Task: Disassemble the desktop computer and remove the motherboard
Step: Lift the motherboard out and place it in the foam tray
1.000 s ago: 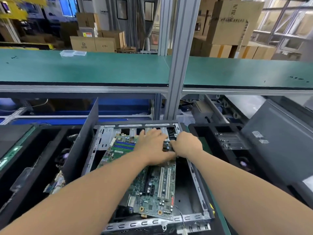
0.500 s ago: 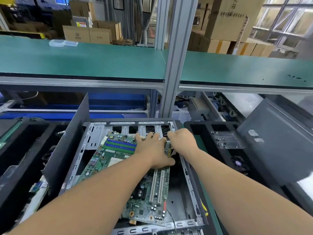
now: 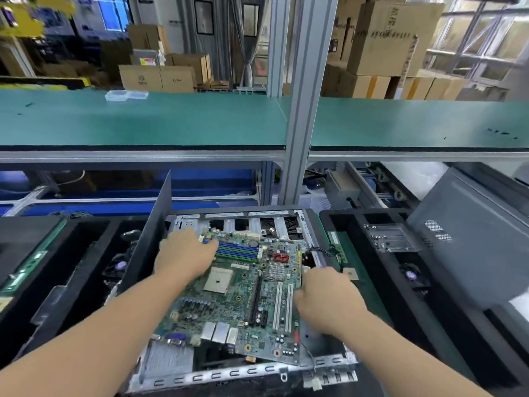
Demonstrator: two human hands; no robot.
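The green motherboard [image 3: 243,293] lies tilted inside the open grey computer case [image 3: 237,373], its near edge raised over the case's front rail. My left hand [image 3: 183,253] holds the board's far left edge beside the blue and green memory slots. The board's right edge, next to the white expansion slots, is gripped by my right hand [image 3: 326,296]. A black cable [image 3: 320,250] runs from the board's far right corner over the case wall.
A dark side panel [image 3: 148,245] stands upright left of the case. Black foam trays [image 3: 71,262] with parts lie left; another tray [image 3: 380,253] and a leaning grey case cover [image 3: 469,242] lie right. A metal post [image 3: 300,133] and a green shelf [image 3: 143,121] rise behind.
Both hands left the board's far middle and moved apart, left to the far left edge, right to the right edge. The board has shifted and tilted, with more of it uncovered.
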